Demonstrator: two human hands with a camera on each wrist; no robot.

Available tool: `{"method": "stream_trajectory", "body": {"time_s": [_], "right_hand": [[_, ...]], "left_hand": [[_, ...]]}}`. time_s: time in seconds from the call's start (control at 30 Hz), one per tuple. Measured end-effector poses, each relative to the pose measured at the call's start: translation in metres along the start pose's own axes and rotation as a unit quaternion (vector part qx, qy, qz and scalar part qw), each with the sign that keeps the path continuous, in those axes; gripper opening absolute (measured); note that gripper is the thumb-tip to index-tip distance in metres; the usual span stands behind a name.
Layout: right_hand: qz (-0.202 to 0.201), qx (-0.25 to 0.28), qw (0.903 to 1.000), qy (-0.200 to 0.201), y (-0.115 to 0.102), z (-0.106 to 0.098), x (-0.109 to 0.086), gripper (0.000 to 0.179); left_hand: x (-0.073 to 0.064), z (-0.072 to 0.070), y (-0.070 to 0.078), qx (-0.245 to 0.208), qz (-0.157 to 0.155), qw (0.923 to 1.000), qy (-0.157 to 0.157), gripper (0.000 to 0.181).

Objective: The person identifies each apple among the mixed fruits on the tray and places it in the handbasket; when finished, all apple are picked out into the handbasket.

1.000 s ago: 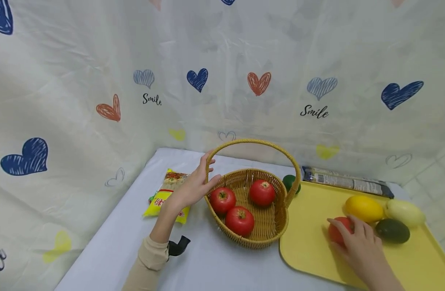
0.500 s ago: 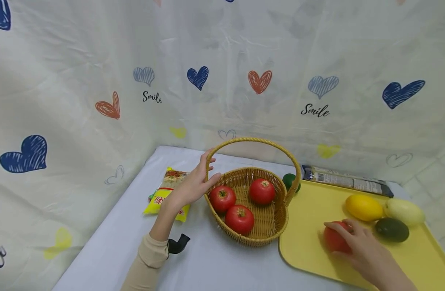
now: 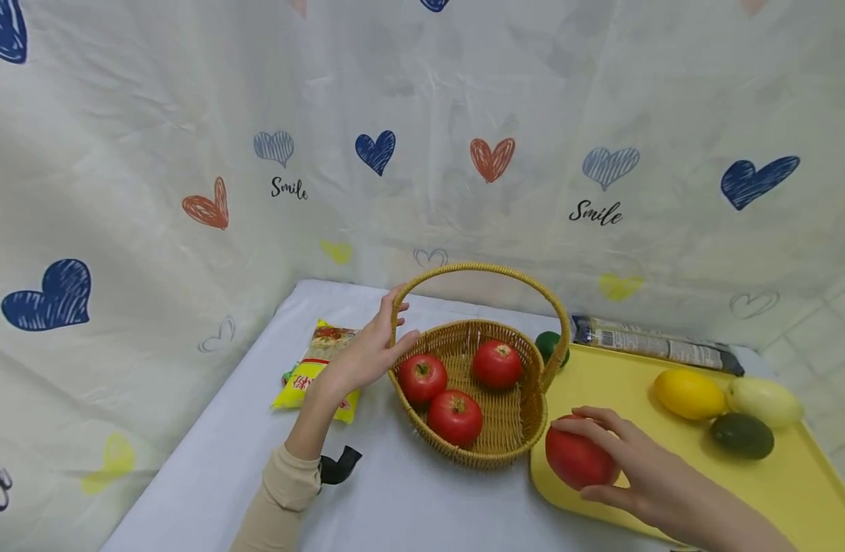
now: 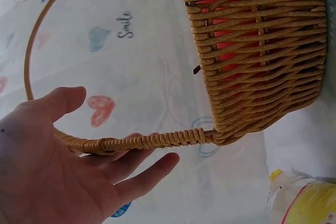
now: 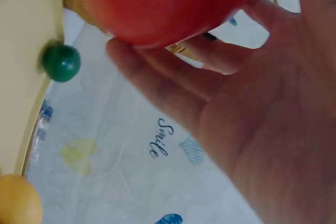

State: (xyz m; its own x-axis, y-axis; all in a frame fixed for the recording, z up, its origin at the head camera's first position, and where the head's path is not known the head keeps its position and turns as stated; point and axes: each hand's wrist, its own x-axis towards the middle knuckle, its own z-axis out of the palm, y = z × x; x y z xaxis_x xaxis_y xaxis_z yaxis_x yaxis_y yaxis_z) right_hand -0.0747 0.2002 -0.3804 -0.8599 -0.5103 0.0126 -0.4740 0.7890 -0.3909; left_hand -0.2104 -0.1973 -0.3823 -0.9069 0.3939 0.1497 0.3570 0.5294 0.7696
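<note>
While the left hand (image 3: 367, 356) rests open on the basket (image 3: 512, 429) handle, the right hand (image 3: 636, 468) grips a red tomato (image 3: 576, 458) just right of the basket.

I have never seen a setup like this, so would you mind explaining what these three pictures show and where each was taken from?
No machine here: a person wears three cameras. The head view looks down at a table. The left hand rests open against the handle of a wicker basket holding three tomatoes. The right hand grips a fourth tomato above a yellow tray. The left wrist view shows that handle up close; the right wrist view shows the held tomato from beneath. A yellow packet lies left of the basket.
</note>
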Motion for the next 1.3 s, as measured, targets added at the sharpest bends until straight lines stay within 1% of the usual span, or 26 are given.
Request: {"method": "stream_trajectory", "body": {"time_s": [0.1,0.23,0.3,0.4,0.5,0.63,0.77,0.87,0.97,1.07,1.17,1.3], "right_hand": [[-0.027,0.011,0.9987,0.042,-0.008,-0.004,0.003,0.072],[-0.059,-0.006,0.9933,0.099,-0.019,-0.008,0.016,0.077],[-0.065,-0.008,0.9923,0.105,-0.023,-0.01,0.025,0.078],[-0.065,-0.011,0.9937,0.09,-0.03,-0.009,0.047,0.079],[-0.077,-0.03,0.994,0.072,-0.036,-0.005,0.072,0.076],[-0.105,-0.057,0.9909,0.063,-0.042,-0.003,0.106,0.072],[-0.103,-0.081,0.9896,0.059,-0.048,-0.005,0.134,0.069],[-0.091,-0.117,0.9876,0.053,-0.051,-0.008,0.152,0.067],[-0.067,-0.143,0.987,0.03,-0.053,-0.012,0.174,0.064],[-0.036,-0.148,0.9882,-0.014,-0.054,-0.015,0.197,0.063],[-0.012,-0.151,0.9871,-0.054,-0.053,-0.016,0.216,0.063],[0.008,-0.147,0.9856,-0.083,-0.051,-0.014,0.228,0.063]], "left_hand": [[0.0,0.001,0.001,0.001,0.002,1.0,0.0,0.079],[-0.001,0.001,0.002,-0.001,0.004,1.0,-0.001,0.079],[-0.001,0.0,0.002,-0.002,0.006,1.0,0.0,0.079],[-0.003,-0.002,0.0,-0.004,0.004,1.0,0.004,0.081],[-0.004,-0.003,-0.001,-0.001,0.003,1.0,0.007,0.082],[-0.001,-0.004,-0.001,0.003,0.008,0.9999,0.008,0.082],[0.0,-0.002,0.0,0.005,0.008,1.0,0.003,0.08],[0.0,0.0,0.001,0.009,0.004,1.0,-0.001,0.079],[0.001,0.0,0.001,0.012,0.007,0.9999,-0.001,0.079],[0.001,0.0,0.001,0.011,0.01,0.9999,0.004,0.079],[0.001,-0.001,0.001,0.011,0.009,0.9999,0.01,0.079],[0.0,0.001,-0.001,0.01,0.005,0.9999,0.004,0.08]]}}
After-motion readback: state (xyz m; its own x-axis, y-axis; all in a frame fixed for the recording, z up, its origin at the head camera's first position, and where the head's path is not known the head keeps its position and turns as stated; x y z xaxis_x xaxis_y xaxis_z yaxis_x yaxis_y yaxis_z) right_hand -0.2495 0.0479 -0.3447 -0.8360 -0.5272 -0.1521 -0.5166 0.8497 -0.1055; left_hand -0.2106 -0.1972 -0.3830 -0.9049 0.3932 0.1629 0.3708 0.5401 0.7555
